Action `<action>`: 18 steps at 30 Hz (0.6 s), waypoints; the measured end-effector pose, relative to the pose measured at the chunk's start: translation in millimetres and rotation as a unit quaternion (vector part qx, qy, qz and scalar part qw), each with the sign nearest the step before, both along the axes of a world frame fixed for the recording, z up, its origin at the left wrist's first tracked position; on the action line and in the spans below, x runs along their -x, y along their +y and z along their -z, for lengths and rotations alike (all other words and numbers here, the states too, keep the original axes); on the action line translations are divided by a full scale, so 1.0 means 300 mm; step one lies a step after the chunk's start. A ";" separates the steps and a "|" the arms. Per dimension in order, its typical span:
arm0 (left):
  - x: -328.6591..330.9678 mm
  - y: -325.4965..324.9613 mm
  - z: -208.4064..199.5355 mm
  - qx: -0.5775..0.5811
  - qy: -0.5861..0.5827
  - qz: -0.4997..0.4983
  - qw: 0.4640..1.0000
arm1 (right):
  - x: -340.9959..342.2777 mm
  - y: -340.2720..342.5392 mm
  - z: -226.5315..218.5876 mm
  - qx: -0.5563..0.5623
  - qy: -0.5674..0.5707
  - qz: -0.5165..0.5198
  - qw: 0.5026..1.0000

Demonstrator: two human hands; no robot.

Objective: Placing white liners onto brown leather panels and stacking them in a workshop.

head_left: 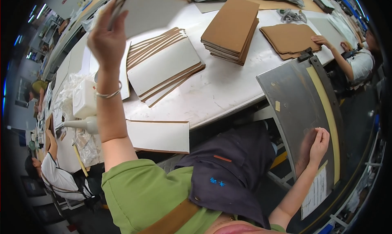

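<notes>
Raised at the upper left, my left hand (107, 40) grips the edge of several white-faced boards with brown edges (155, 15), held together and slightly blurred. Below them on the white table lies a fanned pile of similar boards (167, 66), white side up. Another white board (159, 135) rests at the table's near edge, by my left forearm. My right hand (319, 144) is over the grey metal plate (294, 99) at the right, its fingers closed together. Whatever those fingers may hold is hidden. A dark reflection of the hand shows on the plate.
A tall stack of brown boards (232, 26) stands mid-table, with a lower brown stack (290, 38) at its right, touched by a co-worker's hand (320, 40). A white nozzle bottle (81, 124) and white jug (84, 99) are at the left. Another person (61, 177) works far left.
</notes>
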State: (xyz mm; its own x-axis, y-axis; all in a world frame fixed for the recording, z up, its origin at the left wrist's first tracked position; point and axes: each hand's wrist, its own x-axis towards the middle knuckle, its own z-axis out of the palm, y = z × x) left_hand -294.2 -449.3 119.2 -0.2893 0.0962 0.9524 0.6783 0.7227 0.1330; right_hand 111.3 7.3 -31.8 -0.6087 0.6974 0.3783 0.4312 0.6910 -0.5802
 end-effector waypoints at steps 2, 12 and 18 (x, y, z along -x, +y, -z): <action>-0.067 0.028 -0.112 0.008 0.076 0.049 0.996 | -0.016 -0.005 -0.007 0.033 0.007 0.010 0.999; -0.248 0.380 -0.091 -0.301 -0.314 0.603 0.669 | -0.018 -0.132 -0.177 0.369 0.357 -0.084 0.854; -0.363 0.758 0.282 -0.040 -0.534 0.460 0.708 | -0.150 -0.237 -0.205 0.402 0.311 -0.081 0.857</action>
